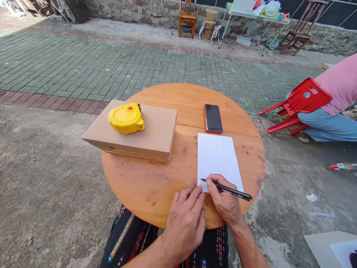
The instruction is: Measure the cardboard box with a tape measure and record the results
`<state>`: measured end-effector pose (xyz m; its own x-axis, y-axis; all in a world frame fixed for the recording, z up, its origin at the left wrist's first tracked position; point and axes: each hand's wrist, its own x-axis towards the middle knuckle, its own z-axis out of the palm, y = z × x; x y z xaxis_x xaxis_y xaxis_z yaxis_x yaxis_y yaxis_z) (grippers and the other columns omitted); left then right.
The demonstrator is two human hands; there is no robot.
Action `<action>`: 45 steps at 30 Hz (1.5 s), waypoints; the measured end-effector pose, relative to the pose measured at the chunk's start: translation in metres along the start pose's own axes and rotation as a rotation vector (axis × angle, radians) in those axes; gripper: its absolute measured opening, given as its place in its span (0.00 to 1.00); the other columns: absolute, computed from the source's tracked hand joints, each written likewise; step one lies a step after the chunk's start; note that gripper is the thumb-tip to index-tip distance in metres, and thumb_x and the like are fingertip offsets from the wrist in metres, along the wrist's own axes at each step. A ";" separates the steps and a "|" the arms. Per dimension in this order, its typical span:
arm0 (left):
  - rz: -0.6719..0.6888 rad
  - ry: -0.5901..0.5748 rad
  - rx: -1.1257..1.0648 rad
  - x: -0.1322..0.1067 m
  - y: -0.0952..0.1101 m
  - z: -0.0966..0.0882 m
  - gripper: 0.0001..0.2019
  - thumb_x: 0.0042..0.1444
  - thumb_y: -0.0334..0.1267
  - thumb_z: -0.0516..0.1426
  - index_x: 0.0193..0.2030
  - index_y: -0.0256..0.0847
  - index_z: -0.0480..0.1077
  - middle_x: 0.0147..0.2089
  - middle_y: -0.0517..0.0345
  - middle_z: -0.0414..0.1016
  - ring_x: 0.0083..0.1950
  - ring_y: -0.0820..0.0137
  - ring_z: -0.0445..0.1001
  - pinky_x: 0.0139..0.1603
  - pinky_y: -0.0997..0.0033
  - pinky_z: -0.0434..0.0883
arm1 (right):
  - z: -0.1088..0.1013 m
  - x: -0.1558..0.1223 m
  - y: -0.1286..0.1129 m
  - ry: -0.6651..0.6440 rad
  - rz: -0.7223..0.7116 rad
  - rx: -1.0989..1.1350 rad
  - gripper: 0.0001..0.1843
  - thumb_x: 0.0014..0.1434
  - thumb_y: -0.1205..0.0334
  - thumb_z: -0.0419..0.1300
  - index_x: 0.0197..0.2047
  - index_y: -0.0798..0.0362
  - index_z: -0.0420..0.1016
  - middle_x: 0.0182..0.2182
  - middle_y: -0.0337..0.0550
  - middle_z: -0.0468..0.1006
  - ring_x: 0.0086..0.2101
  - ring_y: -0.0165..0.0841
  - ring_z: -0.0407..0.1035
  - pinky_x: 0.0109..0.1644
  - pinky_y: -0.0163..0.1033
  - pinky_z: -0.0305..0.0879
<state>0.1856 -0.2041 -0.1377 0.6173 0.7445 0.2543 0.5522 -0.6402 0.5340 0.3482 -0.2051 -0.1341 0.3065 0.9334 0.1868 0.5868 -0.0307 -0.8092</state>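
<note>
My right hand (223,199) is closed round a black pen (227,189), its tip resting on the lower left corner of a white sheet of paper (217,156) on a round wooden table (156,182). My left hand (185,223) lies flat on the table just left of the sheet, fingers stretched out and touching its corner. A phone with a red case (213,118) lies face up beyond the sheet. To the left, a yellow tape measure (126,118) sits on a flat cardboard box (156,134).
Another person in a pink top sits on a red plastic stool (298,102) to the right. Paved ground surrounds the table. Wooden chairs (187,18) and a folding table (256,15) stand by the far wall. A board (329,247) lies on the ground at lower right.
</note>
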 end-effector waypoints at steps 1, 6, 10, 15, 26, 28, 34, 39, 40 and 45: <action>0.003 0.004 0.003 0.000 0.000 0.000 0.21 0.59 0.28 0.53 0.60 0.35 0.70 0.62 0.49 0.74 0.55 0.55 0.69 0.53 0.52 0.70 | 0.000 0.000 0.000 0.004 -0.003 -0.001 0.10 0.65 0.60 0.57 0.31 0.51 0.73 0.22 0.33 0.73 0.21 0.27 0.64 0.26 0.31 0.61; 0.035 -0.011 0.027 -0.002 -0.001 0.000 0.24 0.59 0.28 0.53 0.62 0.37 0.68 0.65 0.54 0.71 0.55 0.54 0.68 0.52 0.51 0.70 | -0.001 0.001 -0.002 0.007 -0.009 -0.008 0.10 0.65 0.60 0.57 0.31 0.51 0.73 0.23 0.34 0.74 0.22 0.28 0.66 0.27 0.32 0.63; 0.036 -0.013 0.012 -0.002 -0.001 0.000 0.23 0.59 0.28 0.53 0.62 0.36 0.69 0.64 0.53 0.72 0.55 0.54 0.68 0.51 0.52 0.70 | -0.001 0.002 -0.004 -0.005 -0.007 -0.004 0.10 0.64 0.60 0.56 0.31 0.51 0.73 0.22 0.34 0.74 0.21 0.28 0.65 0.26 0.32 0.62; 0.019 -0.012 0.001 0.000 -0.002 0.000 0.23 0.59 0.28 0.53 0.62 0.37 0.69 0.64 0.53 0.73 0.55 0.55 0.68 0.51 0.52 0.70 | -0.001 0.002 -0.005 -0.013 -0.014 -0.017 0.11 0.64 0.60 0.56 0.31 0.50 0.73 0.22 0.34 0.73 0.21 0.28 0.65 0.26 0.32 0.62; 0.016 -0.017 0.001 -0.001 -0.001 0.000 0.22 0.60 0.29 0.52 0.61 0.36 0.70 0.64 0.53 0.73 0.53 0.55 0.68 0.50 0.51 0.70 | 0.001 0.001 -0.001 -0.026 -0.043 -0.041 0.09 0.66 0.62 0.56 0.33 0.51 0.73 0.24 0.35 0.75 0.23 0.28 0.67 0.29 0.32 0.64; 0.014 -0.018 0.000 -0.001 -0.001 0.000 0.21 0.61 0.29 0.52 0.61 0.37 0.70 0.64 0.53 0.73 0.54 0.55 0.68 0.50 0.52 0.70 | 0.001 0.001 -0.001 -0.028 -0.046 -0.044 0.09 0.66 0.62 0.56 0.33 0.51 0.73 0.25 0.35 0.75 0.24 0.28 0.67 0.29 0.32 0.64; 0.012 -0.019 -0.012 -0.001 -0.002 0.000 0.21 0.61 0.29 0.53 0.60 0.37 0.71 0.64 0.53 0.72 0.55 0.55 0.67 0.51 0.51 0.70 | 0.000 0.001 -0.002 -0.026 -0.051 -0.050 0.09 0.66 0.63 0.56 0.33 0.51 0.73 0.25 0.35 0.75 0.24 0.28 0.68 0.30 0.31 0.64; 0.007 -0.013 -0.023 -0.001 -0.002 0.000 0.20 0.61 0.29 0.54 0.60 0.37 0.71 0.64 0.53 0.72 0.55 0.56 0.68 0.51 0.51 0.70 | 0.001 0.002 -0.001 -0.021 -0.072 -0.072 0.09 0.65 0.64 0.56 0.32 0.51 0.73 0.24 0.34 0.75 0.23 0.27 0.67 0.29 0.31 0.64; 0.006 -0.014 -0.027 -0.001 -0.002 0.000 0.20 0.61 0.29 0.54 0.60 0.37 0.71 0.64 0.53 0.72 0.55 0.56 0.67 0.51 0.51 0.69 | 0.001 0.002 -0.001 -0.020 -0.076 -0.076 0.09 0.65 0.64 0.57 0.33 0.51 0.73 0.24 0.34 0.75 0.23 0.27 0.67 0.29 0.31 0.64; -0.001 -0.036 -0.040 -0.002 -0.003 -0.001 0.20 0.61 0.29 0.53 0.60 0.37 0.70 0.65 0.55 0.72 0.54 0.56 0.67 0.51 0.51 0.69 | 0.000 0.002 -0.001 -0.017 -0.085 -0.077 0.09 0.65 0.64 0.57 0.33 0.51 0.73 0.24 0.34 0.75 0.23 0.27 0.67 0.29 0.31 0.64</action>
<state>0.1826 -0.2033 -0.1391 0.6367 0.7375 0.2253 0.5305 -0.6309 0.5661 0.3482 -0.2030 -0.1331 0.2408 0.9397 0.2429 0.6662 0.0220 -0.7454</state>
